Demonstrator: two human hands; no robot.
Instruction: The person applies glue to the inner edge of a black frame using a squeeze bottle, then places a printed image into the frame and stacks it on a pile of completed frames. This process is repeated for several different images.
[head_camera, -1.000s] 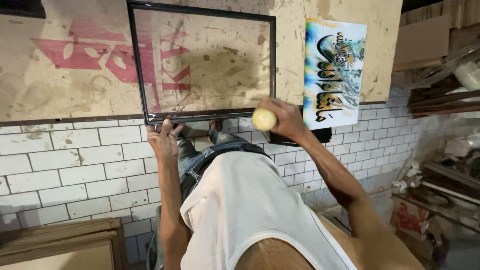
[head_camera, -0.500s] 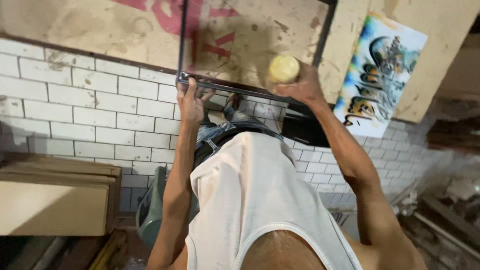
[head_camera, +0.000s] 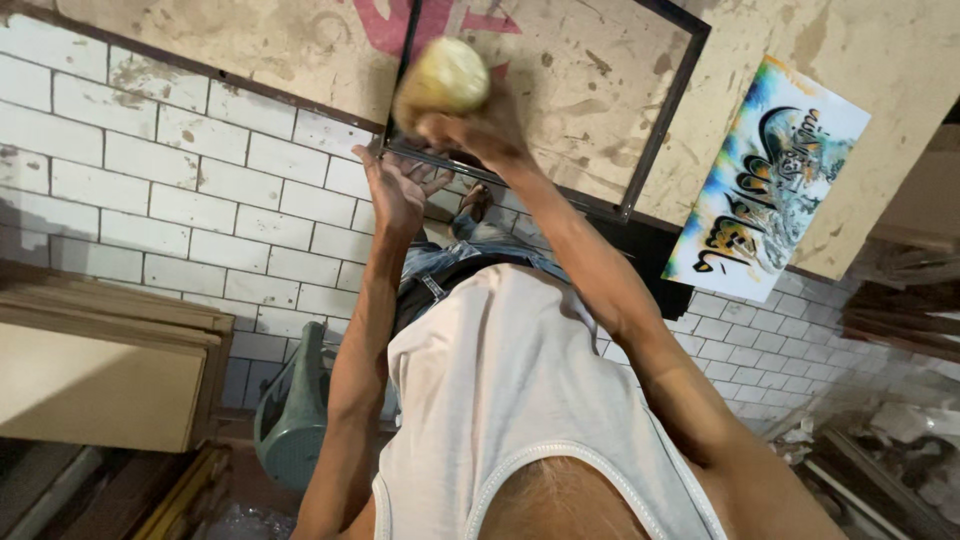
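The black picture frame (head_camera: 640, 150) lies flat on the worn board (head_camera: 250, 45), its near rail crossing just ahead of both hands: the left hand (head_camera: 395, 190) pinches its near corner, the right hand (head_camera: 470, 125) grips 1 blurred pale-yellow pad (head_camera: 443, 78) above that rail.

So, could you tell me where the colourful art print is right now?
In the head view, the colourful art print leans at upper right against the beige board, just right of the black frame.

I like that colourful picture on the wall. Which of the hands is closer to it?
Right. The right hand, holding a yellowish pad, is closer to the colourful picture; the left hand grips the black frame, farther away.
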